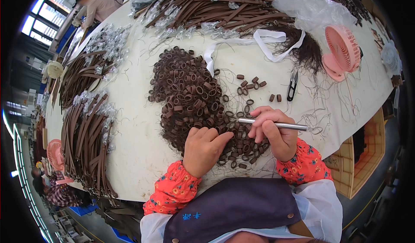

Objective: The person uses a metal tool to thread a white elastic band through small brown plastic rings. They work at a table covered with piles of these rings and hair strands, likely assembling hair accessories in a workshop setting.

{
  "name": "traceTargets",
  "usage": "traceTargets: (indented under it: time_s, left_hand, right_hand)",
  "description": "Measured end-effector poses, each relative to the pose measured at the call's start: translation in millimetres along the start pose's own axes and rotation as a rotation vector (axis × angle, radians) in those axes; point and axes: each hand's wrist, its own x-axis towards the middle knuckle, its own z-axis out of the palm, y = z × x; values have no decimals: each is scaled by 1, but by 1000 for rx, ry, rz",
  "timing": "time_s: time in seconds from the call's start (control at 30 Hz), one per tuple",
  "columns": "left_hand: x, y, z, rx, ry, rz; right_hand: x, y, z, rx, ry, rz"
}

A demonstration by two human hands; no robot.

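A large heap of small brown strap loops (190, 91) covers the middle of the table, with loose dark threads among them. My left hand (203, 150) is closed over the heap's near edge, its fingers curled down. What its fingertips pinch is hidden. In my right hand (276, 132) is a silver pen-shaped metal tool (287, 125), held level between thumb and fingers. The tool's thin tip points left, toward the loops just beyond my left thumb. Some loose loops (246, 148) lie between and below the two hands.
Brown straps (86, 143) with clear plastic wrap lie along the left and far sides. Black thread snips (293, 87), a pink fan (341, 48), white ribbon (270, 48) and a dark thread tangle (309, 48) lie at the right. Another person (99, 5) works at the far left.
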Motion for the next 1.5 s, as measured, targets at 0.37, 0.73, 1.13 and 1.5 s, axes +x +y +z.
traceTargets:
  time_s: [0.37, 0.73, 1.13, 1.5]
  left_hand:
    - [-9, 10, -2, -1001, 8, -437]
    - [-12, 11, -1, -1186, -39, -543]
    - [-16, 10, 5, -1421, 34, -529]
    - [-13, 13, 4, -1305, 112, -537]
  right_hand:
    - [9, 1, 11, -390, -202, -210]
    - [2, 5, 17, -402, -162, -183]
    - [2, 11, 18, -476, -220, -268]
    - [-2, -7, 12, 180, -108, 304]
